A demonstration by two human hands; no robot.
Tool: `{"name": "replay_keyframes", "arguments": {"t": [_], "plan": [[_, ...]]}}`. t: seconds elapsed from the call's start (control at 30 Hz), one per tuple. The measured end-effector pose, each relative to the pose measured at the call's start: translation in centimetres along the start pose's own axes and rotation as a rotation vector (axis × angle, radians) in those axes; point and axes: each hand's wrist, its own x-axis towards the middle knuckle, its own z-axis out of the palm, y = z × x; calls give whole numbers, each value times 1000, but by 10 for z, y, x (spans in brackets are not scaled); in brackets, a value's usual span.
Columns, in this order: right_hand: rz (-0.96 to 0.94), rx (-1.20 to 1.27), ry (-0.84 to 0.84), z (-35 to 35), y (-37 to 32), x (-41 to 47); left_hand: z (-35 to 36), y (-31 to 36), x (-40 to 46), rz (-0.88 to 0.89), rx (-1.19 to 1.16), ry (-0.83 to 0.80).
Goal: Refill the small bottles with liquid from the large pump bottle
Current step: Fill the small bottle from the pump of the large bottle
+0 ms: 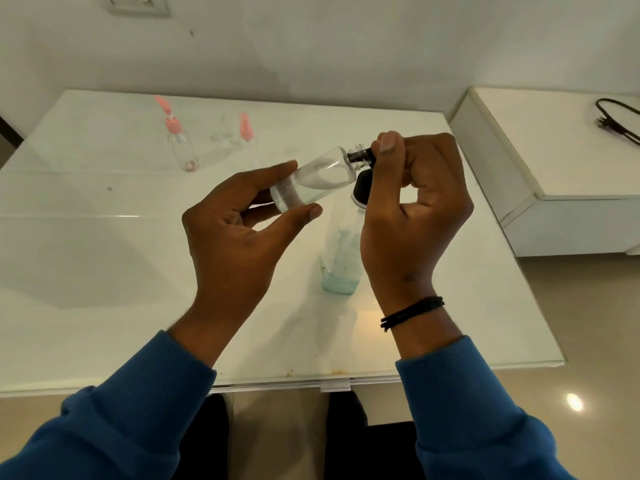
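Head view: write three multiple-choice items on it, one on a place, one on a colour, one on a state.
1. Where is the small clear plastic bottle being filled?
A. Standing on the table
B. Held tilted above the table
C. On the side cabinet

2. What colour are the pump caps of the two small bottles at the back?
A. Pink
B. Black
C. Green

3. How much liquid is in the large clear pump bottle with the black top?
A. Full
B. Half
C. A shallow layer at the bottom

Answers: B, the left hand holds it tilted in the air; A, both tops show pink; C, only a pale blue-green band lies at its base.
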Motion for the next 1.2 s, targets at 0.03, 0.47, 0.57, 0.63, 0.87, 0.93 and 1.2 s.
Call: {"name": "replay_keyframes", "arguments": {"t": [0.03, 0.47, 0.57, 0.63, 0.87, 0.93, 1.2], "plan": [[4, -1, -3, 0, 0, 0, 0, 0, 0, -1, 0, 0], [15, -13, -9, -2, -1, 5, 1, 1, 0, -7, -21, -1], [14, -24, -6, -3, -2, 7, 1, 3, 0, -1, -19, -6], [24, -20, -4, -2, -3, 3, 0, 1, 1, 0, -20, -5], [6, -19, -4, -2, -2, 7, 1, 1, 0, -12, -33, -3], [9, -24, 4, -2, -3, 6, 0, 1, 0, -9, -25, -1], [21, -16, 10, -1, -1, 5, 1, 1, 0, -9, -22, -1]]}}
